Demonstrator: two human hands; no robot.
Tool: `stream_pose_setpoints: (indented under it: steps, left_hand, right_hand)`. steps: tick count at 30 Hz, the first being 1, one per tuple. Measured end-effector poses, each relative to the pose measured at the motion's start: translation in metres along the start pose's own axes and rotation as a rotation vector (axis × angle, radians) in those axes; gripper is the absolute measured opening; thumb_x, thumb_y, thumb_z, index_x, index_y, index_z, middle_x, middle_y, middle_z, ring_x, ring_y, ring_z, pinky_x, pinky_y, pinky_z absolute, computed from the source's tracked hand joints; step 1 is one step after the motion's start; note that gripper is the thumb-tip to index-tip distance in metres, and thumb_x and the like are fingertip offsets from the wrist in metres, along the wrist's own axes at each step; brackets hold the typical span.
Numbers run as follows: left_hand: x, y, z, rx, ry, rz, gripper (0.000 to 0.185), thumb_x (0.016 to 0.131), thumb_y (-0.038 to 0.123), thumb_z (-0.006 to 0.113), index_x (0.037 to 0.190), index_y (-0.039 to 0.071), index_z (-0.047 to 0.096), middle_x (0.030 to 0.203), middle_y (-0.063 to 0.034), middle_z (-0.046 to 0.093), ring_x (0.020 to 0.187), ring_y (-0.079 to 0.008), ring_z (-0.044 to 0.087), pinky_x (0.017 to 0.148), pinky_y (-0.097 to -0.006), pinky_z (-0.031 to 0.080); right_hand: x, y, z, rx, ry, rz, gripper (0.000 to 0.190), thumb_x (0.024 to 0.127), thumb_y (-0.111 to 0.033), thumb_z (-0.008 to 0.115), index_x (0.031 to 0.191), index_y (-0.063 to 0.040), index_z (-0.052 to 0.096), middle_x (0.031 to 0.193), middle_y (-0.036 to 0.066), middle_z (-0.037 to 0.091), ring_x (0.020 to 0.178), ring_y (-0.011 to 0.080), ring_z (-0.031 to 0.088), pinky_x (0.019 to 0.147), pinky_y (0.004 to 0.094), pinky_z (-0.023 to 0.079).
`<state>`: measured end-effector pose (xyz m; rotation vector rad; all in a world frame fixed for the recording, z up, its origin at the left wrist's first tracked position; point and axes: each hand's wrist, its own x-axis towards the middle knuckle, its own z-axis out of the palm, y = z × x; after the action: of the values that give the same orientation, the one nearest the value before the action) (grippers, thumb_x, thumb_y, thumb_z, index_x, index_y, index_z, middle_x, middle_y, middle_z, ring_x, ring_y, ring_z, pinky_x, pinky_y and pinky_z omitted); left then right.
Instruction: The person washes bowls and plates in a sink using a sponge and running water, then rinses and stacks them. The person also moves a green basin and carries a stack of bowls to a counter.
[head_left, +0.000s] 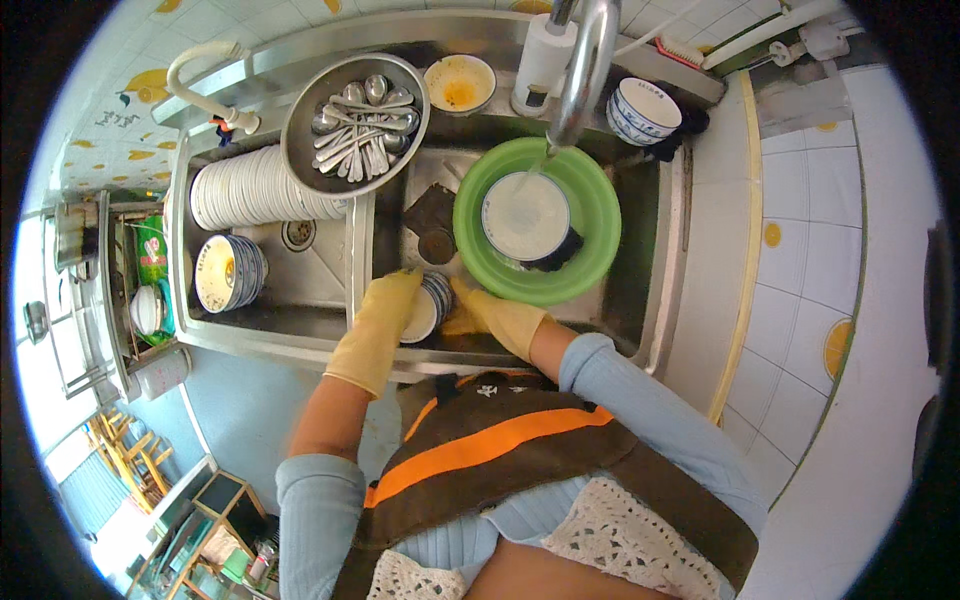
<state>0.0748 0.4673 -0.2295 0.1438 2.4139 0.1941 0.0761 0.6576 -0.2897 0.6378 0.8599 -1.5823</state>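
Observation:
My left hand (391, 304) and my right hand (484, 311), both in yellow rubber gloves, hold a tilted stack of blue-and-white bowls (431, 309) from either side, low in the right sink basin. Beside it stands a green plastic basin (607, 225) under the tap (581, 82), from which a thin stream of water falls. A white bowl (525, 216) and a dark cloth (559, 255) lie in the basin. Above the divider rests a steel bowl (300, 154) of spoons. A food-stained bowl (484, 75) stands on the back ledge.
The left sink basin (315, 266) holds a long row of white plates (240, 187) and a stack of used bowls (247, 270). More bowls (637, 120) stand at the back right, by a white cylindrical container (536, 71). The steel divider (361, 247) parts the basins.

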Motion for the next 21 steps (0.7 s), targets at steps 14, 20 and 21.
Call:
stream_pose_setpoints:
  steps: [14, 20, 21]
  left_hand:
    - [0.014, -0.005, 0.045, -0.723, -0.166, -0.48, 0.073, 0.092, 0.039, 0.059, 0.156, 0.006, 0.045, 0.141, -0.0254, 0.061, 0.132, -0.0389, 0.059, 0.112, -0.04, 0.046]
    - [-0.002, 0.003, 0.039, -0.629, -0.076, -0.48, 0.07, 0.091, 0.031, 0.06, 0.155, 0.007, 0.046, 0.136, -0.0284, 0.063, 0.129, -0.0399, 0.061, 0.109, -0.0433, 0.048]
    - [-0.006, 0.01, 0.028, -0.651, -0.083, -0.493, 0.069, 0.091, 0.031, 0.06, 0.155, 0.008, 0.046, 0.135, -0.0286, 0.064, 0.128, -0.0404, 0.062, 0.108, -0.0441, 0.048]
  right_hand:
    - [-0.006, -0.001, 0.002, -0.009, -0.025, -0.103, 0.086, 0.093, -0.054, 0.074, 0.16, -0.016, 0.037, 0.148, 0.011, 0.055, 0.135, 0.0262, 0.055, 0.102, 0.0502, 0.053]
    - [-0.025, -0.003, 0.003, -0.104, -0.017, -0.108, 0.085, 0.094, -0.052, 0.074, 0.161, -0.017, 0.035, 0.149, 0.01, 0.054, 0.137, 0.025, 0.053, 0.103, 0.0498, 0.053]
    - [-0.021, 0.001, -0.002, -0.126, -0.001, -0.125, 0.087, 0.093, -0.051, 0.075, 0.161, -0.018, 0.034, 0.149, 0.01, 0.054, 0.136, 0.0247, 0.053, 0.101, 0.0489, 0.054]
